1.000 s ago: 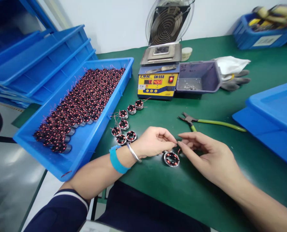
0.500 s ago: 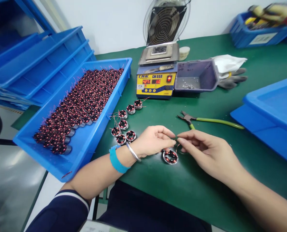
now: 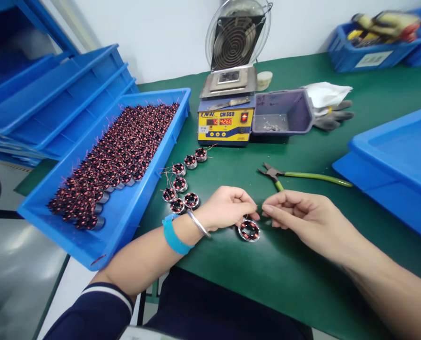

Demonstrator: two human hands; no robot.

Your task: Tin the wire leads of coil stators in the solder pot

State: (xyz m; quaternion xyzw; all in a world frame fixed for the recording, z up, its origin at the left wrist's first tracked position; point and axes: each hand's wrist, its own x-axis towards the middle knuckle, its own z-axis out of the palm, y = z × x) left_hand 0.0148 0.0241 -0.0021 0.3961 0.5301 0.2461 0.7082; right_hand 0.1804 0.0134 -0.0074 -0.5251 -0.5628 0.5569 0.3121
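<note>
A motor stator (image 3: 249,230), a metal ring with black slots and copper windings, sits on the green table just below my fingertips. My left hand (image 3: 228,208) reaches in from its left, thumb and forefinger pinched together above the ring. What those fingers hold is too small to make out. To the right, my right hand (image 3: 302,215) is also pinched, its tips a small gap from the left ones; anything between them is hidden. Green-handled cutting pliers (image 3: 302,175) lie behind my right hand. Several more stators (image 3: 180,184) stand in a loose group left of my left hand.
A blue tray (image 3: 154,182) full of stators stands at left, with stacked blue trays (image 3: 65,89) behind. At the back are a yellow-fronted CM558 heating unit (image 3: 224,125), a purple bin (image 3: 283,111) and grey gloves (image 3: 332,118). A blue tray (image 3: 401,151) is at right.
My fingertips have parted slightly, and the copper wire seen between them before no longer shows. The stator stays in place below them. The whole view has shifted a little.
</note>
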